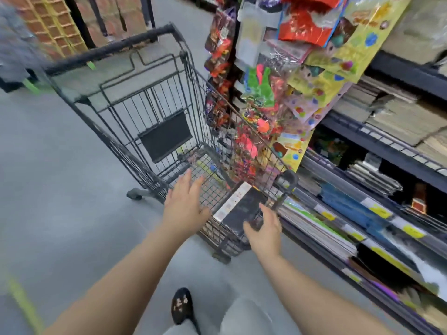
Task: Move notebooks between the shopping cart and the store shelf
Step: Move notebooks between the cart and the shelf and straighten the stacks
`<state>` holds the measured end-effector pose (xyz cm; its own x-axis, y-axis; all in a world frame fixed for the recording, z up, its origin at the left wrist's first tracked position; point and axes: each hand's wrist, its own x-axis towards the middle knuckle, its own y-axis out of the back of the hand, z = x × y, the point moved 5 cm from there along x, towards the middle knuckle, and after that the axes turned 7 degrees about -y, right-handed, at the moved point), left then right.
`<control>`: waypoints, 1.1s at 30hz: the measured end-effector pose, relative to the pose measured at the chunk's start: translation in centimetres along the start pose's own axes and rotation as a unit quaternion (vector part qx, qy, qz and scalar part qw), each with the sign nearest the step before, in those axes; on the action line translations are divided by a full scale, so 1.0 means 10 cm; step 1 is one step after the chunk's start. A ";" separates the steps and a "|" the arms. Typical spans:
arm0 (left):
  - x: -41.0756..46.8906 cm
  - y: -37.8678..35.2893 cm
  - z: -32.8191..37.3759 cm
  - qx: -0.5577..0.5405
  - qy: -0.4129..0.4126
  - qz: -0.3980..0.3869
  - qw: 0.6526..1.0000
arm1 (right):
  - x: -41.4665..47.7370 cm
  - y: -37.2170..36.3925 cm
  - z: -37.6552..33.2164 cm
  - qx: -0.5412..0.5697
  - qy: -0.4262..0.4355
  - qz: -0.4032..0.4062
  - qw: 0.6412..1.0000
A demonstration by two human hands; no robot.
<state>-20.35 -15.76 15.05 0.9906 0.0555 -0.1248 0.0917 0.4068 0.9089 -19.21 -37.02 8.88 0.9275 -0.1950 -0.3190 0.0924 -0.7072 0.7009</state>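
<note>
**Q.** Taken largest to smallest, what could go wrong for you here?

**A.** The store shelf [387,146] runs along your right. Its tiers are stacked with flat shelf notebooks [321,228], and the lower piles look uneven, so a careless sweep of your arm could drag some off. The shopping cart [113,48] stands just beside it on the floor. It is wheeled and may roll away if you lean on its rim. Hanging packets [261,112] droop against the cart's shelf-side wall and could snag anything you lift high.

**Q.** And the thing to be moved?

**A.** A black notebook [242,206], with a pale strip along one side, lies tilted in the end of the cart nearest you, against the wire. Your right hand [266,230] is at its near edge. Blur hides whether those fingers [264,211] have closed on it, so I cannot tell. A hold on one edge alone could let the cover slip or catch in the mesh. Your left hand [186,201] hovers over the near rim with its fingers [186,177] spread and straight, holding nothing. It could go underneath as support.
</note>
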 end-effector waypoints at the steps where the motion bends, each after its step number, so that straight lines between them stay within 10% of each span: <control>1: 0.04 0.00 -0.07 -0.004 -0.008 -0.014 1.000 | -0.02 -0.08 -0.03 0.005 -0.009 -0.004 1.000; 23: 1.77 -0.61 -0.63 0.009 -0.005 -0.314 0.950 | 1.35 -0.99 -0.01 0.029 -0.213 -0.124 0.969; 33: 2.24 -1.65 -0.55 -0.031 -0.039 -0.440 0.897 | 1.52 -1.29 0.31 0.057 -0.275 -0.034 0.959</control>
<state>-0.19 -16.22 -4.92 0.5413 -0.3752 -0.7525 0.8383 0.3106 0.4481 -7.48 -33.02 -6.98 0.5869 -0.4520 -0.6718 0.0776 -0.7945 0.6023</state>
